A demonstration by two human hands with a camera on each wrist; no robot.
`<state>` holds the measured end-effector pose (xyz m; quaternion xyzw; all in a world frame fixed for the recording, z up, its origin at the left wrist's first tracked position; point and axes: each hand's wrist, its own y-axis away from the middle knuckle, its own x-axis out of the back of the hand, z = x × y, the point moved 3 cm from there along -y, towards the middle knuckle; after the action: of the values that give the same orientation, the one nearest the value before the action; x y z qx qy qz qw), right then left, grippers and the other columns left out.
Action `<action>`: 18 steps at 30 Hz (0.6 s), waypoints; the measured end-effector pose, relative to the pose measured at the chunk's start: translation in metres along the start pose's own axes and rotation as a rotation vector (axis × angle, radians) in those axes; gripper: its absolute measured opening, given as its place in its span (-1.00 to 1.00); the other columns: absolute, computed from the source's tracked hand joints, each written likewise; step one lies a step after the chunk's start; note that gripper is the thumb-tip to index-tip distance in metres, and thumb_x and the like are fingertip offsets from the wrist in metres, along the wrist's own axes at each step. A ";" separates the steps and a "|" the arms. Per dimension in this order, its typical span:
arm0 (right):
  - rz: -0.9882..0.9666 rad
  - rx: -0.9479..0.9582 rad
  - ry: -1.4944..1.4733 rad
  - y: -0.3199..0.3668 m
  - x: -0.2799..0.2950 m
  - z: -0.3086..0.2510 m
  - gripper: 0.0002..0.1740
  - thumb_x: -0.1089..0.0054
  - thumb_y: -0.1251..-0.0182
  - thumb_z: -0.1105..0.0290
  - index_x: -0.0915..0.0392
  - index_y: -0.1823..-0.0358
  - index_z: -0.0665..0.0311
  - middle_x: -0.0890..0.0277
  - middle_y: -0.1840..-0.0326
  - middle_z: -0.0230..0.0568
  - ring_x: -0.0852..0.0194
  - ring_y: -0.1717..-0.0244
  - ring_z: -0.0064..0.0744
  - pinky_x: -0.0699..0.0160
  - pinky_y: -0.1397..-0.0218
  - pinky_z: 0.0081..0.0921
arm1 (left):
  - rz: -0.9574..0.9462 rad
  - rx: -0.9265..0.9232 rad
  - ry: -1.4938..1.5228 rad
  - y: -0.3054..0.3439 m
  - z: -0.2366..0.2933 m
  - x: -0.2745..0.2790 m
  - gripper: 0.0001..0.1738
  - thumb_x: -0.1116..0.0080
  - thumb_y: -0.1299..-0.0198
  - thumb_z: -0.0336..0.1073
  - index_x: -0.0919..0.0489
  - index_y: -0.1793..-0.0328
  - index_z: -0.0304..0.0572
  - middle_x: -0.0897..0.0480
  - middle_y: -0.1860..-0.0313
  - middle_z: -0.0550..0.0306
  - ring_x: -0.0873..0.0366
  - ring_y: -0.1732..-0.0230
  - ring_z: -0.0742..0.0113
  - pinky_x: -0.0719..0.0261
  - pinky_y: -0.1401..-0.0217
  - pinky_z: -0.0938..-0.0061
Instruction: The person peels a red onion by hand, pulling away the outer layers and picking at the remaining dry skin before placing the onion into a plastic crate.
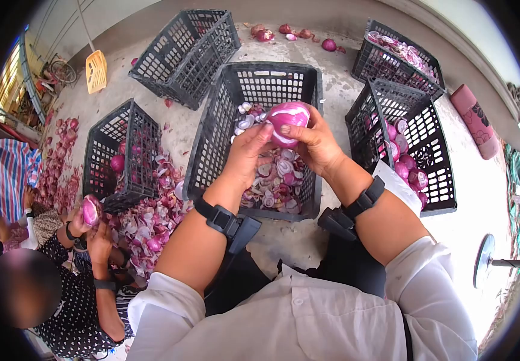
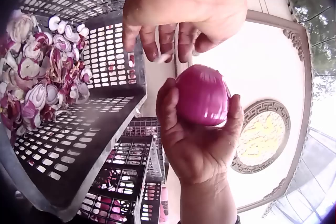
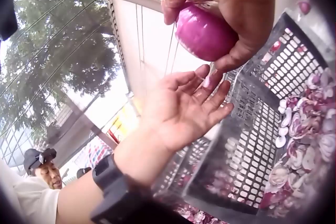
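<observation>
The red onion (image 1: pixel 288 123) lies between thumb and curved fingers of the right hand (image 1: pixel 320 144), above the black crate (image 1: pixel 316 90) of peelings (image 1: pixel 279 183). Beside it, the left hand (image 1: pixel 249 151) has loosely extended fingers, a pale scrap (image 3: pixel 208 81) against them.

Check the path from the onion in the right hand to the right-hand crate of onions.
The middle crate's right wall and the near wall of the right-hand crate stand between; the onion looks held above both.
</observation>
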<state>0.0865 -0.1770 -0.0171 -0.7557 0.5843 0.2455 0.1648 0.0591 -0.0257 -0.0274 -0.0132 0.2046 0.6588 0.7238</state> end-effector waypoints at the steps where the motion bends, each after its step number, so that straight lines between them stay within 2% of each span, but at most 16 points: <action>1: 0.005 0.017 0.040 0.000 -0.001 0.001 -0.12 -0.62 0.16 0.45 -0.25 -0.22 0.33 -0.45 -0.08 -0.12 -0.50 -0.04 -0.26 -0.61 -0.05 -0.31 | -0.020 0.000 -0.007 0.001 -0.001 0.000 -0.40 -0.26 -0.19 0.11 -0.54 -0.20 -0.14 -0.62 0.01 0.18 -0.56 -0.02 0.28 -0.42 -0.10 0.24; 2: 0.021 -0.001 0.094 0.002 0.000 0.002 -0.04 -0.66 0.21 0.40 -0.24 -0.26 0.35 -0.45 -0.08 -0.12 -0.49 -0.04 -0.28 -0.59 -0.09 -0.35 | -0.031 -0.018 0.014 -0.002 -0.003 0.003 -0.43 -0.28 -0.18 0.05 -0.55 -0.19 -0.15 -0.63 0.04 0.16 -0.59 0.04 0.30 -0.50 -0.01 0.30; 5: 0.010 0.022 0.289 0.003 0.001 -0.001 -0.03 -0.67 0.23 0.39 -0.25 -0.25 0.36 -0.45 -0.06 -0.11 -0.48 -0.05 -0.27 -0.56 -0.13 -0.37 | -0.053 -0.031 0.082 -0.004 0.000 0.009 -0.45 -0.30 -0.17 -0.05 -0.54 -0.20 -0.21 -0.63 0.05 0.13 -0.63 0.12 0.31 -0.59 0.07 0.35; 8: -0.085 0.015 0.488 0.001 0.005 -0.002 0.02 -0.66 0.25 0.41 -0.23 -0.31 0.32 -0.42 -0.12 -0.14 -0.40 -0.16 -0.31 -0.39 -0.29 -0.38 | -0.137 -0.068 0.079 -0.007 0.002 0.015 -0.45 -0.31 -0.15 -0.16 -0.51 -0.21 -0.30 -0.64 0.08 0.09 -0.64 0.17 0.31 -0.64 0.11 0.42; 11: -0.195 0.082 0.776 0.009 -0.006 -0.016 0.02 -0.66 0.28 0.41 -0.25 -0.31 0.30 -0.41 -0.16 -0.16 -0.38 -0.18 -0.32 -0.37 -0.30 -0.41 | -0.109 -0.104 -0.063 -0.004 0.005 0.019 -0.43 -0.31 -0.13 -0.21 -0.49 -0.22 -0.37 -0.64 0.08 0.06 -0.64 0.15 0.32 -0.65 0.11 0.43; 15: -0.262 0.249 0.977 0.008 -0.002 -0.011 -0.04 -0.61 0.29 0.46 -0.33 -0.28 0.29 -0.42 -0.19 -0.20 -0.38 -0.20 -0.35 -0.35 -0.32 -0.43 | -0.122 -0.098 -0.219 -0.002 0.008 0.024 -0.42 -0.28 -0.12 -0.22 -0.46 -0.20 -0.47 -0.60 0.05 -0.01 -0.62 0.12 0.29 -0.68 0.13 0.40; 16: -0.246 0.273 0.972 0.008 -0.002 -0.011 -0.03 -0.61 0.38 0.35 -0.38 -0.25 0.31 -0.44 -0.19 -0.02 -0.42 -0.21 -0.05 -0.37 -0.32 -0.37 | -0.121 -0.087 -0.201 0.000 0.009 0.023 -0.43 -0.27 -0.12 -0.23 -0.46 -0.19 -0.46 -0.60 0.05 0.00 -0.62 0.11 0.28 -0.68 0.12 0.39; 18: -0.235 0.334 1.082 0.012 -0.005 -0.014 -0.04 -0.61 0.35 0.39 -0.37 -0.26 0.29 -0.42 -0.20 -0.07 -0.40 -0.22 -0.13 -0.35 -0.34 -0.37 | -0.123 -0.067 -0.139 0.000 0.010 0.023 -0.47 -0.28 -0.11 -0.28 -0.48 -0.18 -0.42 -0.61 0.05 0.02 -0.62 0.11 0.28 -0.68 0.13 0.39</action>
<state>0.0764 -0.1835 -0.0019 -0.7972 0.5285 -0.2915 -0.0142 0.0635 -0.0013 -0.0252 -0.0043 0.1305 0.6191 0.7744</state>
